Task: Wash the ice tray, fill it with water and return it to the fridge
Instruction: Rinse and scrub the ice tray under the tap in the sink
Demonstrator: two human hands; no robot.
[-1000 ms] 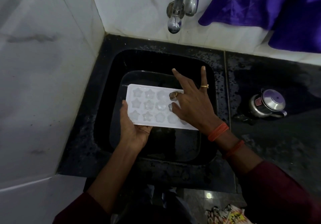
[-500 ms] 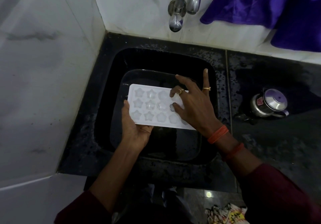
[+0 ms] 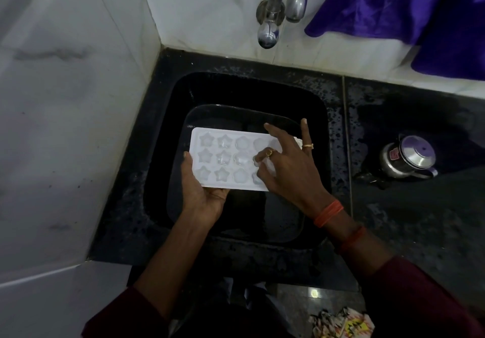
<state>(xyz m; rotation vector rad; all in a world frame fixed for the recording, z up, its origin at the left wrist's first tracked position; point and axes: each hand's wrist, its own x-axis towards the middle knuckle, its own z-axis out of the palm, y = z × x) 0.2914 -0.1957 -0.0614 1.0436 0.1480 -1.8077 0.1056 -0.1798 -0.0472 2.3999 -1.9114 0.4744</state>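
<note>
A white ice tray [image 3: 223, 158] with star and flower shaped cups hangs level over the black sink [image 3: 189, 93]. My left hand [image 3: 203, 193] grips its near left corner from below, thumb along the left edge. My right hand [image 3: 286, 165] lies over the tray's right end, fingers spread and bent, with fingertips pressing into the cups there. That hand hides the tray's right end. The chrome tap [image 3: 279, 9] juts from the wall above the sink, and no water runs from it.
A dark basin [image 3: 288, 222] sits inside the sink under the tray. A small steel pot with a lid [image 3: 409, 158] stands on the wet black counter at right. Purple cloth [image 3: 420, 12] hangs on the back wall. A white tiled wall closes the left side.
My right hand's fingers have shifted across the tray's right cups, rubbing them. The tray and my left hand have stayed almost where they were.
</note>
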